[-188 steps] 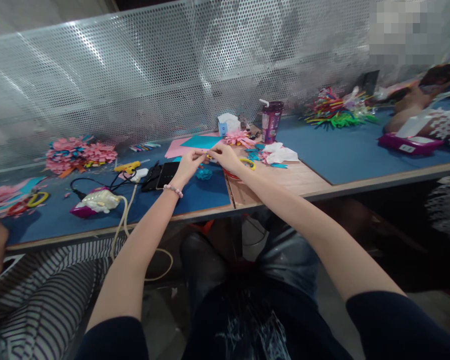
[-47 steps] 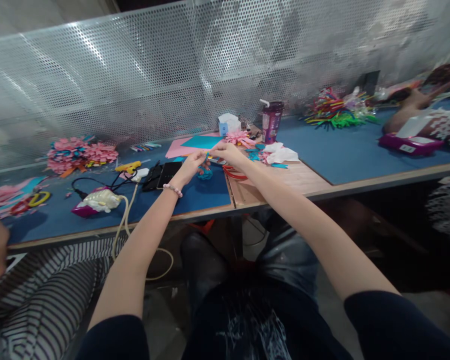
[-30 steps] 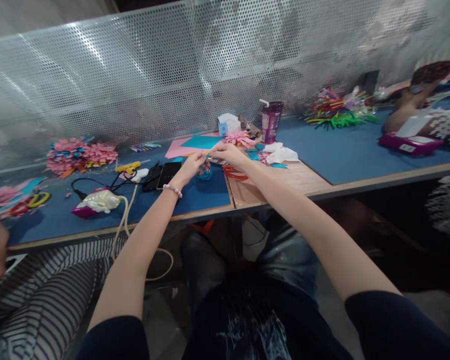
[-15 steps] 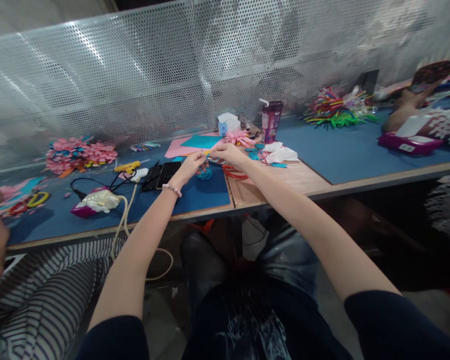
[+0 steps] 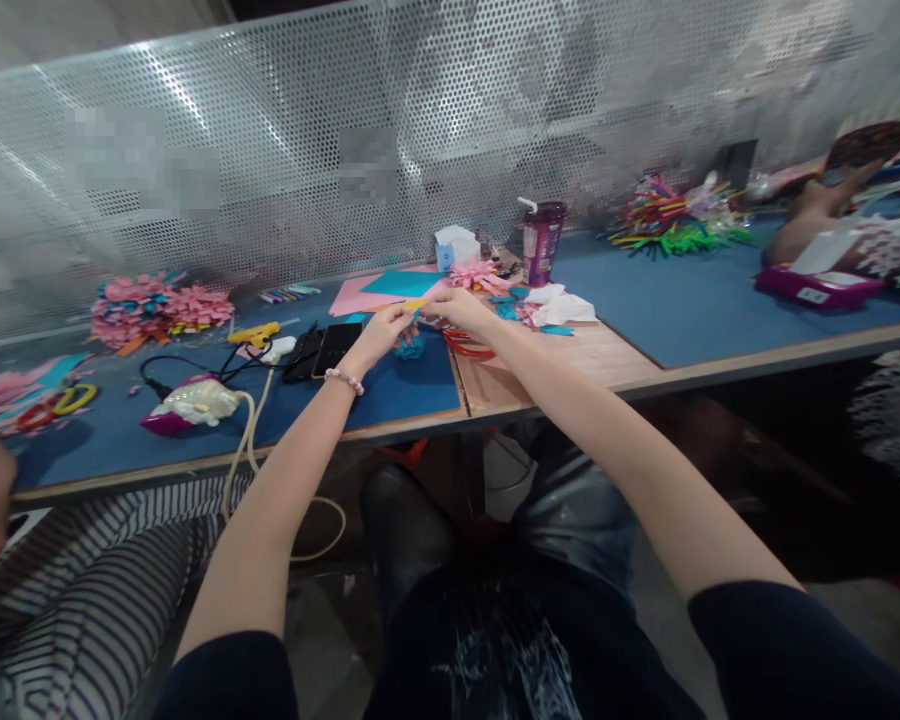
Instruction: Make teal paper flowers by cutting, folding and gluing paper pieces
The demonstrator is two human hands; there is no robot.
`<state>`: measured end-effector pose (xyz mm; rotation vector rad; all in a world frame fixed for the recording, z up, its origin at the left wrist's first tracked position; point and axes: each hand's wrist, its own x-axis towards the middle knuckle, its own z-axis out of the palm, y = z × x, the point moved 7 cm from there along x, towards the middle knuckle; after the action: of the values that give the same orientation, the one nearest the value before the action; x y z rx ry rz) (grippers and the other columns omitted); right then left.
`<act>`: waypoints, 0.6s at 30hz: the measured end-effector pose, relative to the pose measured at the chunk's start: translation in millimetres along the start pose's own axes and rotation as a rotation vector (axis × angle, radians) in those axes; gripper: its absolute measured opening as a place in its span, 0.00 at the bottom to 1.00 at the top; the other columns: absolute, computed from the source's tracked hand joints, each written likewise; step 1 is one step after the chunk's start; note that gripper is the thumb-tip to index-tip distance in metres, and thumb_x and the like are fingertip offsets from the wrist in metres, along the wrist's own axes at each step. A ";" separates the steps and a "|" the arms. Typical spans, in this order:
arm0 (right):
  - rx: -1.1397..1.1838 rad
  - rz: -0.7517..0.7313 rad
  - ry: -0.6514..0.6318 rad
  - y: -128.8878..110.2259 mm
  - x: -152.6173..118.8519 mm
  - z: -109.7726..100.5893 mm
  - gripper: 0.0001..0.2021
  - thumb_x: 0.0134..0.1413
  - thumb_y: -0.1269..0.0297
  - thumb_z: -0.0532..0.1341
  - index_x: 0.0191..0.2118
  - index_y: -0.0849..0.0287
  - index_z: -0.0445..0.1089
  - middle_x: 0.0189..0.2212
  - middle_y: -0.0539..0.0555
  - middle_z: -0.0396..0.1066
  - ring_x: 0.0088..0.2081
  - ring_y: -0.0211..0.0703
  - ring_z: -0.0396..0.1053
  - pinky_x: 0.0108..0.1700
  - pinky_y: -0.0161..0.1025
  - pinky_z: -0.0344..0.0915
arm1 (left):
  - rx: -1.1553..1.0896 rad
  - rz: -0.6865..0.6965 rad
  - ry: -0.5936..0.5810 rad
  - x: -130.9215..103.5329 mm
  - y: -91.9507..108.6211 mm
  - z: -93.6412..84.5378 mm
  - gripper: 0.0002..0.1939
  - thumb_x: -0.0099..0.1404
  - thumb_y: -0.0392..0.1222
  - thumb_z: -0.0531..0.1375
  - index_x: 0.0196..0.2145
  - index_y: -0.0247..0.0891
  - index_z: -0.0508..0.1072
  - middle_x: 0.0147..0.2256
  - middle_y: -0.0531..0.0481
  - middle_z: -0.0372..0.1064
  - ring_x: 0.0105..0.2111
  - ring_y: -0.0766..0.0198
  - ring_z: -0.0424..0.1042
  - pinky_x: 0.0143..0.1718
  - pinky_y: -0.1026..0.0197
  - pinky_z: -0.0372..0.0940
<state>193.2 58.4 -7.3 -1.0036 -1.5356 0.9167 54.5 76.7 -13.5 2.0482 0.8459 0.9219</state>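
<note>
My left hand (image 5: 381, 332), with a pink bead bracelet (image 5: 343, 379) at the wrist, is closed in a pinch. Opposite it, my right hand (image 5: 454, 306) is closed too, and the fingertips of both meet over the mat. Between them shows a small yellow-and-blue paper piece (image 5: 414, 304), partly hidden by the fingers. Just below hangs or lies a blue fringed paper flower (image 5: 409, 347); whether it joins the piece I cannot tell. Pink and blue paper sheets (image 5: 401, 284) lie behind my hands. Red-handled scissors (image 5: 468, 345) rest under my right wrist.
A black phone (image 5: 339, 347), a yellow glue gun (image 5: 254, 333) and a power strip (image 5: 195, 402) with cords lie left. Pink paper flowers (image 5: 150, 312) stand behind them. Right are tissues (image 5: 562, 306), a purple cup (image 5: 544, 243) and pipe cleaners (image 5: 675, 225). People sit on both sides.
My fingers shift slightly, and more of the yellow shows between them. The hand of the person at far left moves a little toward the left edge.
</note>
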 end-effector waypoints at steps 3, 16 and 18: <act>0.007 0.020 0.047 5.8 3.1 -2.8 0.08 0.42 0.63 0.64 0.26 0.65 0.73 0.21 0.50 0.68 0.23 0.32 0.63 0.24 0.29 0.60 | 0.086 0.055 0.110 -3.4 5.8 -7.8 0.13 0.66 0.51 0.57 0.38 0.37 0.69 0.34 0.46 0.73 0.28 0.64 0.72 0.25 0.64 0.61; 0.039 0.034 0.067 6.4 -1.1 -0.3 0.11 0.47 0.60 0.61 0.28 0.65 0.70 0.23 0.51 0.67 0.26 0.33 0.65 0.29 0.32 0.66 | 0.785 0.504 0.171 -20.6 42.1 5.7 0.19 0.68 0.43 0.53 0.52 0.34 0.72 0.50 0.37 0.72 0.51 0.51 0.70 0.53 0.50 0.62; -0.004 0.009 0.072 4.5 -0.5 -1.1 0.11 0.49 0.60 0.61 0.30 0.65 0.70 0.24 0.52 0.69 0.27 0.35 0.67 0.30 0.33 0.66 | 0.766 0.482 0.203 -18.8 40.0 3.6 0.18 0.69 0.42 0.52 0.51 0.34 0.73 0.49 0.37 0.73 0.49 0.51 0.71 0.52 0.51 0.62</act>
<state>194.9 59.6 -11.5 -1.0369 -1.4747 0.8750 58.0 39.9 11.0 2.9469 0.9193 1.2002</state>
